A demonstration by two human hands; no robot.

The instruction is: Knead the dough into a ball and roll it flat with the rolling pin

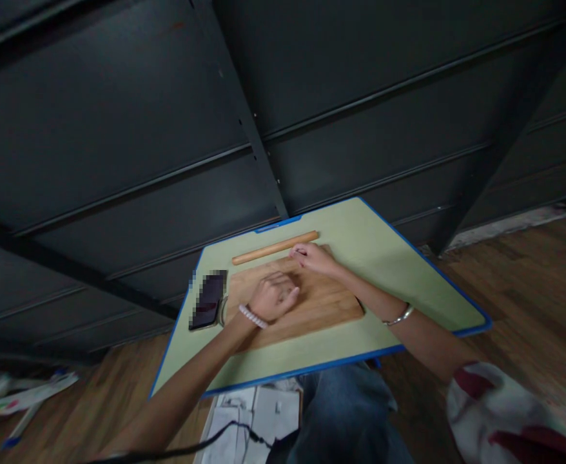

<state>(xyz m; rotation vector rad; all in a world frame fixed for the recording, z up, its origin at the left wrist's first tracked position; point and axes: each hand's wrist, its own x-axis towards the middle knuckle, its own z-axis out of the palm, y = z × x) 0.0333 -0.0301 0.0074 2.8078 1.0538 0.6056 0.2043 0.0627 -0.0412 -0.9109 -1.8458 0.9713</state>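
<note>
Jeans and cable: denim-covered legs (351,412) are seen below the wooden board (316,309), with a black cable (210,441) stretched nearer than it, to the left.
Folding table: the board is borne on its pale green top (403,270), edged in blue.
Left hand: it (274,296) is held over the board's left half, fingers curled loosely inward; whether anything is gripped cannot be told, as the palm is hidden. A beaded bracelet (253,316) is worn at the wrist.
Smartphone: it (208,303) is laid just left of the board, partly pixelated.
Right hand: it (312,256) is held at the board's far edge, fingertips drawn together as in a pinch; whether something small is caught between them cannot be told.
Rolling pin: it (276,247) is laid just beyond the board's far edge, gripped by neither hand.
Progress: no finished piece can be made out on the board; how much is done or left cannot be judged.
Metal panels: dark sheets (370,129) are seen beyond the board.
</note>
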